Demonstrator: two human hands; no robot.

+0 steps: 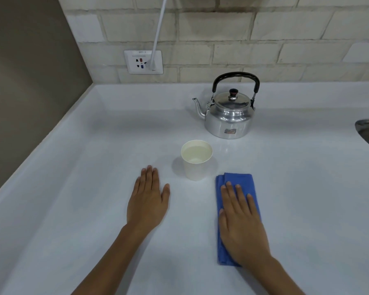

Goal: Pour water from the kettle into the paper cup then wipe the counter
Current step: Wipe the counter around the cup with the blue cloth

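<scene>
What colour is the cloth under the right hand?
Blue, a folded cloth; the head view shows it plainly.

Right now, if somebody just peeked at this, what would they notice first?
Probably the bright blue cloth near the front of the white counter, with the right hand lying flat on it. Next comes the shiny kettle standing at the back by the brick wall, spout pointing left. Between them sits a paper cup with water in it, and the left hand rests flat beside it.

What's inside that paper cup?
The paper cup holds clear water, filling it most of the way up. Its pale bottom shows through. Nothing else is visible inside it.
</scene>
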